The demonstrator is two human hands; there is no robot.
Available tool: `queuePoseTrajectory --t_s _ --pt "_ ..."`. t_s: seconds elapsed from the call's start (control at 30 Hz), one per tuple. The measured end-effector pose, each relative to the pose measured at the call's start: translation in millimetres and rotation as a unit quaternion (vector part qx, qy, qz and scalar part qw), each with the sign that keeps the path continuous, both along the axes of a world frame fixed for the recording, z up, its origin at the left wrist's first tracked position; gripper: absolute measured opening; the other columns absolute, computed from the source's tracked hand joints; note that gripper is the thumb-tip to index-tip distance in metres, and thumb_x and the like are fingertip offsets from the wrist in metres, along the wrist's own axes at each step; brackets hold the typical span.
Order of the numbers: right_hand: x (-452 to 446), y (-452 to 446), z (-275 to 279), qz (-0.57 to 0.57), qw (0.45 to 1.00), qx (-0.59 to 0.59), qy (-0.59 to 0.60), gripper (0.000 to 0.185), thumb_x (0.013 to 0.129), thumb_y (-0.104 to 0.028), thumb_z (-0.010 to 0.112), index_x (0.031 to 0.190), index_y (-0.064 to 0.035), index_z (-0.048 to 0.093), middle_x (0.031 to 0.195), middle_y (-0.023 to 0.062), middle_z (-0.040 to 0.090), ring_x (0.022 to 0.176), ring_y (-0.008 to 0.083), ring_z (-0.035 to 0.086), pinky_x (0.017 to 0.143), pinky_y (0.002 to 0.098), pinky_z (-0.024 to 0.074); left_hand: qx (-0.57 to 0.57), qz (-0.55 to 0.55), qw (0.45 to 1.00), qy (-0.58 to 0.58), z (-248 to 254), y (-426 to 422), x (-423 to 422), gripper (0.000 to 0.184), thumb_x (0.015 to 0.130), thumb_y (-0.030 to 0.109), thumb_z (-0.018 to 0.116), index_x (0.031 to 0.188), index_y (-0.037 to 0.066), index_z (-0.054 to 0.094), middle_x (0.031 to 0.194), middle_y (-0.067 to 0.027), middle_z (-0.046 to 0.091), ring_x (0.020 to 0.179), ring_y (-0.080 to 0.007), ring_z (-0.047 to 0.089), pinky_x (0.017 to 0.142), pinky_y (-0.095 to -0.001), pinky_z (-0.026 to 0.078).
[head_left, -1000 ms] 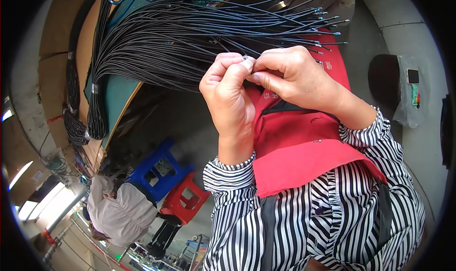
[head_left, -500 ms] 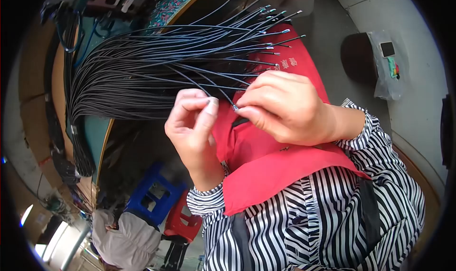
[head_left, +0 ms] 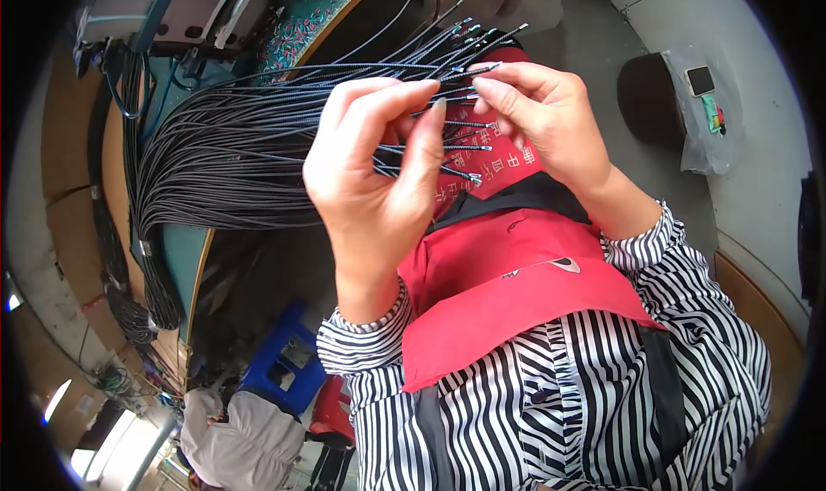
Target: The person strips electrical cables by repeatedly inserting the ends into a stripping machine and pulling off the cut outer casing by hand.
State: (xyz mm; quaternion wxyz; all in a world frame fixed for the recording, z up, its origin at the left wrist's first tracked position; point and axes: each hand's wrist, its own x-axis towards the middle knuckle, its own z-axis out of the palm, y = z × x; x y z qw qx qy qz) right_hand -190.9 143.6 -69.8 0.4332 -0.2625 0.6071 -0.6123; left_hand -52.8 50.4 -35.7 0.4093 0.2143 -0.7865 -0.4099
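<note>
A thick bundle of thin black braided cables runs off the table, with pale or metallic tips at the loose ends over my lap. Among those ends my right hand has thumb and fingers closed around a cable end; the exact grip is partly hidden. My left hand is raised in front of the bundle, fingers curled. A small gap shows between its thumb tip and index fingertip, and I see nothing held there. Several cable ends stick out past the left hand, over my red apron.
The green table has a wooden edge and coloured scraps. A machine stands at its back. At right is a dark stool with a plastic bag. Lower left are a blue stool and a person in grey.
Both hands have moved up and away from my body towards the cable tips. The cable end formerly between them near the apron has left that spot. My view has shifted slightly.
</note>
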Motion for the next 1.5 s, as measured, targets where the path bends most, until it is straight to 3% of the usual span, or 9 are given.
queuePoseTrajectory --t_s 0.07,0.17,0.2,0.23,0.33,0.47,0.8,1.2,1.5 --pt "1.4 -5.7 4.3 0.011 0.998 -0.01 -0.061 0.018 0.083 -0.009 0.058 0.096 0.0024 0.06 0.076 0.0024 0.06 0.063 0.0046 0.052 0.055 0.0163 0.0416 0.009 0.008 1.0 -0.001 -0.7 1.8 -3.7 0.018 0.072 -0.006 0.063 0.09 -0.003 0.06 0.083 -0.0068 0.055 0.062 -0.0068 0.049 0.055 -0.0188 0.041" --pt "11.2 -17.7 13.1 0.034 0.995 -0.092 0.002 0.016 0.084 -0.009 0.057 0.096 0.0011 0.061 0.074 0.0022 0.06 0.062 0.0038 0.051 0.054 0.0161 0.0414 0.069 0.029 0.997 0.026 0.3 4.5 1.1 0.019 0.073 -0.006 0.062 0.092 -0.004 0.059 0.086 -0.0072 0.054 0.066 -0.0072 0.05 0.058 -0.0187 0.042" --pt "18.3 -34.6 6.6 0.005 0.968 -0.228 0.101 0.015 0.086 -0.009 0.054 0.096 -0.0002 0.06 0.073 0.0017 0.059 0.059 0.0029 0.05 0.05 0.016 0.0405 0.099 0.041 0.993 0.04 2.4 5.9 4.2 0.02 0.073 -0.007 0.062 0.093 -0.004 0.058 0.088 -0.0074 0.054 0.068 -0.0074 0.051 0.06 -0.0187 0.042" --pt "19.3 -35.5 11.0 0.008 0.967 -0.237 0.093 0.015 0.086 -0.009 0.054 0.096 -0.0002 0.06 0.073 0.0017 0.059 0.059 0.0029 0.05 0.05 0.016 0.0405 0.135 0.06 0.987 0.066 5.9 8.5 8.1 0.022 0.074 -0.008 0.061 0.095 -0.005 0.057 0.092 -0.0076 0.052 0.073 -0.0083 0.051 0.065 -0.0192 0.043" --pt "26.1 -42.3 29.5 0.175 0.968 -0.16 -0.086 0.012 0.086 -0.009 0.055 0.094 -0.0006 0.055 0.074 0.0019 0.057 0.058 0.0041 0.053 0.047 0.016 0.042 0.158 0.081 0.977 0.117 8.5 9.5 25.4 0.022 0.075 -0.009 0.06 0.096 -0.006 0.057 0.092 -0.0071 0.052 0.075 -0.0091 0.052 0.069 -0.0196 0.044" --pt "36.2 -56.5 31.5 0.25 0.946 -0.2 0.046 0.012 0.084 -0.01 0.057 0.089 0.0006 0.056 0.072 0.0013 0.057 0.058 0.0044 0.052 0.048 0.0166 0.0416 0.228 0.121 0.954 0.154 12.0 14.2 39.1 0.017 0.077 -0.008 0.058 0.094 -0.006 0.057 0.088 -0.0059 0.053 0.072 -0.0088 0.053 0.066 -0.0193 0.044" --pt "43.9 -67.0 27.8 0.295 0.926 -0.177 0.155 0.014 0.082 -0.012 0.06 0.082 0.0019 0.059 0.064 0.0007 0.055 0.057 0.0045 0.047 0.05 0.0183 0.0391 0.373 0.099 0.881 0.275 -9.5 7.5 57.2 0.01 0.077 -0.006 0.058 0.088 -0.003 0.059 0.083 -0.0066 0.055 0.062 -0.0096 0.05 0.055 -0.0195 0.041" --pt "53.0 -60.8 20.5 0.34 0.937 -0.071 0.033 0.015 0.084 -0.013 0.057 0.079 0.0012 0.058 0.065 0.0022 0.057 0.056 0.0045 0.053 0.046 0.0171 0.0419 0.488 0.141 0.8 0.319 -13.3 11.4 54.3 0.006 0.076 -0.004 0.056 0.081 0.0 0.058 0.071 -0.0047 0.056 0.057 -0.0088 0.047 0.053 -0.0199 0.039" --pt "56.4 -53.6 17.2 0.322 0.946 -0.04 -0.018 0.015 0.084 -0.01 0.057 0.094 0.0006 0.054 0.068 0.0037 0.059 0.055 0.0053 0.056 0.047 0.017 0.0454 0.506 0.162 0.801 0.276 -9.6 14.2 51.7 0.003 0.077 -0.002 0.056 0.078 0.0 0.056 0.069 -0.0048 0.056 0.056 -0.0082 0.048 0.053 -0.0206 0.041"
